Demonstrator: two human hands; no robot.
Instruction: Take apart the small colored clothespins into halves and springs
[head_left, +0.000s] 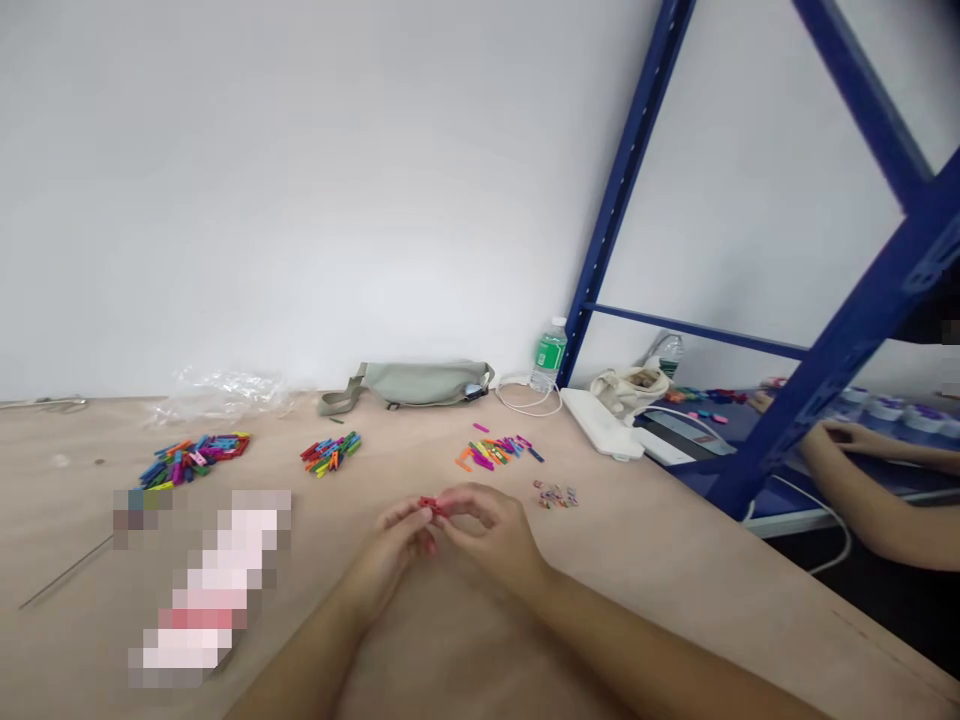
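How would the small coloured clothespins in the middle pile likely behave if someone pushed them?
The mini clothespins probably weigh very little, being tiny beside the right hand. Loosely heaped, they would likely scatter across the wooden tabletop. Their flat sides suggest sliding rather than rolling.

Bright, even light is washing the white wall (300, 180), wide-angle distortion is bending the blue shelf frame (847, 300) at two o'clock, and pixelation is blurring a patch (210, 590) at eight.
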